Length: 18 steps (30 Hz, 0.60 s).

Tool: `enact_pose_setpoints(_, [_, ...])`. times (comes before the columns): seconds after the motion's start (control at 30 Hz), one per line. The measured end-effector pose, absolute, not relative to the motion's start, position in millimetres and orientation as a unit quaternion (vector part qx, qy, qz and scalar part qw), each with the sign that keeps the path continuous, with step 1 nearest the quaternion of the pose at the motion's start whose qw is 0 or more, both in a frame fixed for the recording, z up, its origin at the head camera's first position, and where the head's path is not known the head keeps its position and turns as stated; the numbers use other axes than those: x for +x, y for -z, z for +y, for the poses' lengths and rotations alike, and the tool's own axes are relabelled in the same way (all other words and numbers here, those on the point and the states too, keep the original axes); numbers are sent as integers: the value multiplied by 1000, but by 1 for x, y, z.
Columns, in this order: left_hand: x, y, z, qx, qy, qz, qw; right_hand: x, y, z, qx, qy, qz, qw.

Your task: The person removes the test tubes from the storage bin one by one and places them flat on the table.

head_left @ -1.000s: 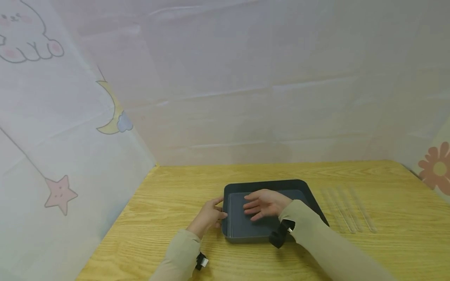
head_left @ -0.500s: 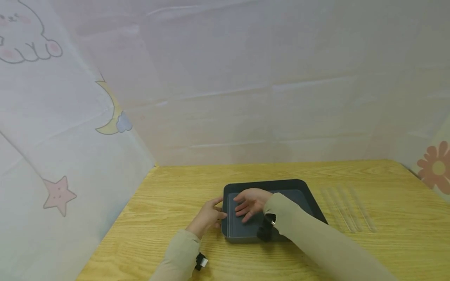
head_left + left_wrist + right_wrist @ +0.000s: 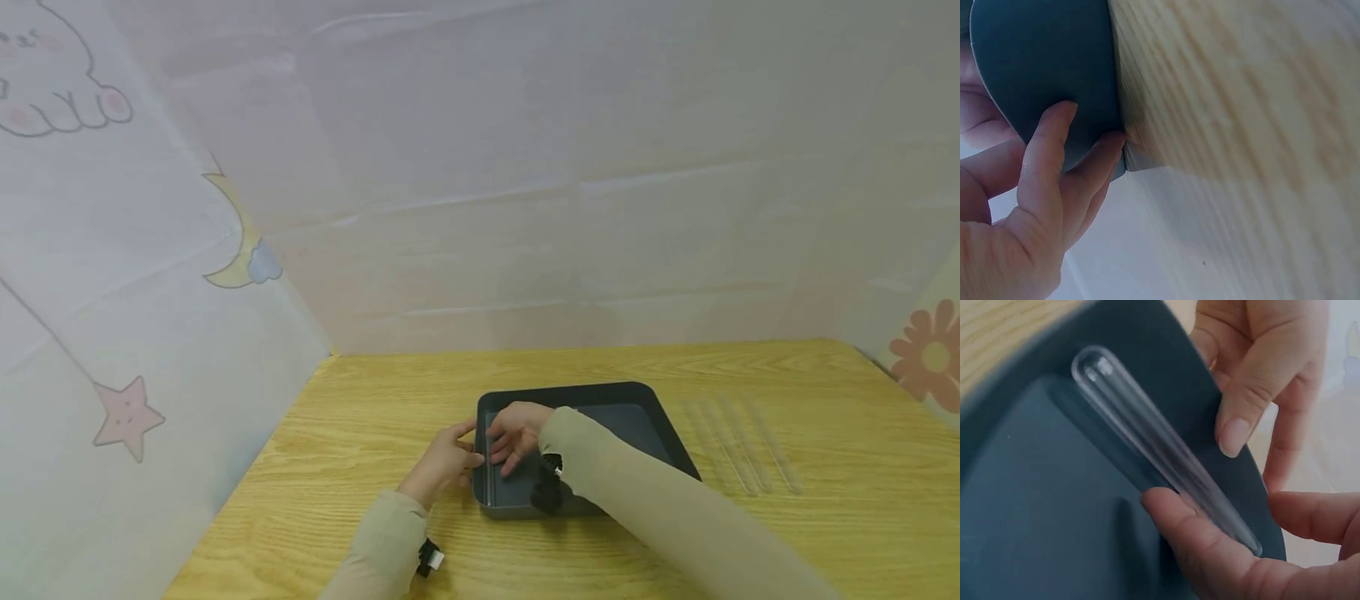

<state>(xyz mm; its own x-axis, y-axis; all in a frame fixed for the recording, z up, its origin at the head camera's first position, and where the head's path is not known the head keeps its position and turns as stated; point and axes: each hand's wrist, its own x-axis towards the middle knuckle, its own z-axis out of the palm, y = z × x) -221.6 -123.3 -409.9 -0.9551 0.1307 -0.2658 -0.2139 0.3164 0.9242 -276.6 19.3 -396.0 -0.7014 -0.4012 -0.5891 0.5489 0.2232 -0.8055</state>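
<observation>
A dark rectangular tray [image 3: 633, 427] lies on the wooden table. My left hand [image 3: 441, 468] holds its left wall, thumb over the rim and fingers against the outside, as the left wrist view shows. Inside the tray, along that wall, rests a clear test tube [image 3: 1141, 422] with a rounded end. Over the tray's left part is my right hand [image 3: 519, 435], its fingers loosely spread. In the right wrist view one right fingertip [image 3: 1163, 503] lies right beside the tube and overlaps its lower part; no firm grip on it shows.
Several clear tubes [image 3: 772, 446] lie side by side on the table [image 3: 847, 517], to the right of the tray. A printed cloth backdrop [image 3: 480, 208] stands behind and at the left of the table.
My right hand has moved left across the tray, from its middle to the tube along the left wall. The left hand and the tray have stayed in place.
</observation>
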Motion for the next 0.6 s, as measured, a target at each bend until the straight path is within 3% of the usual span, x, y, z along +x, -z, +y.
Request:
enact_pose_setpoints(0.3, [-221,411,-122,-21,-576,805,142,-273,395,9,63,595,721,349])
enact_pose_setpoints(0.6, [-221,412,-124,-13,-576,806,139,-275,394,5,68,579,733,351])
